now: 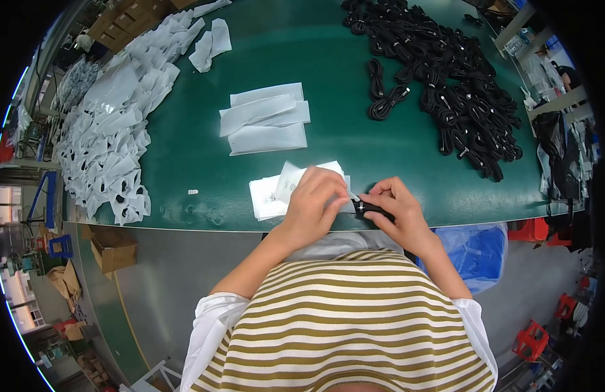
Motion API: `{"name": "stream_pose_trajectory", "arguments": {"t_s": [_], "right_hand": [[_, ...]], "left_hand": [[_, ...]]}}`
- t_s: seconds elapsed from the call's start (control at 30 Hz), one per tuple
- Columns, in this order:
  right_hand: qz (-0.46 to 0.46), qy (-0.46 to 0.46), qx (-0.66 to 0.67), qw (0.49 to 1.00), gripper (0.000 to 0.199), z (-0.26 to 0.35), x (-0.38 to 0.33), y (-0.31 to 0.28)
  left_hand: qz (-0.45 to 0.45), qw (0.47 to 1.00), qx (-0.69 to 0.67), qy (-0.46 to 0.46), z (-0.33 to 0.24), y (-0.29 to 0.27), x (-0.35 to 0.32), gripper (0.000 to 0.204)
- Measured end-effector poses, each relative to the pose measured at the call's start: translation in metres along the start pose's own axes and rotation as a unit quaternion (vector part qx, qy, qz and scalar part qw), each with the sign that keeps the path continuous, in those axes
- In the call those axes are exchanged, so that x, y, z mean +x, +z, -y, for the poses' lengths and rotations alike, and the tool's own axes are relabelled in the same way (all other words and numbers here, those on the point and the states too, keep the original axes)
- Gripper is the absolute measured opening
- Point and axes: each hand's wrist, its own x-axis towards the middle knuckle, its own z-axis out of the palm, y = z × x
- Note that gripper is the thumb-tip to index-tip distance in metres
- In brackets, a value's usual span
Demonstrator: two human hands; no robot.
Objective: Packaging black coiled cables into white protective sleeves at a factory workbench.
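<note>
Pinching black cable (pixel 374 210) (right hand (pixel 397 209))

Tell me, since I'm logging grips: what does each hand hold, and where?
Left hand pinches a white pouch at its near edge; right hand grips a coiled black cable around its bundle.

Black cable (pixel 374 210) mostly hidden under right hand (pixel 397 212); left hand (pixel 312 202) covers pouch (pixel 292 179) opening.

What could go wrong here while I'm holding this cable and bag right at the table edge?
The left hand and right hand work a coiled black cable and a white bag right at the near edge of the green table, so the cable might drop to the floor. The loose bags under the left hand could also slide off.
</note>
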Motion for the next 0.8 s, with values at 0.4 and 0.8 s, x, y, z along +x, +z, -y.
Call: {"name": "stream_pose_trajectory", "arguments": {"t_s": [0.4,0.8], "right_hand": [[-0.207,-0.156,-0.057,0.964,0.026,-0.002,0.052,-0.003],[-0.109,0.122,-0.326,0.931,0.024,-0.060,0.109,-0.038]], "left_hand": [[-0.196,0.908,-0.341,-0.146,0.011,-0.061,0.023,0.008],[-0.306,0.897,-0.283,-0.145,0.036,-0.125,0.056,0.013]]}}
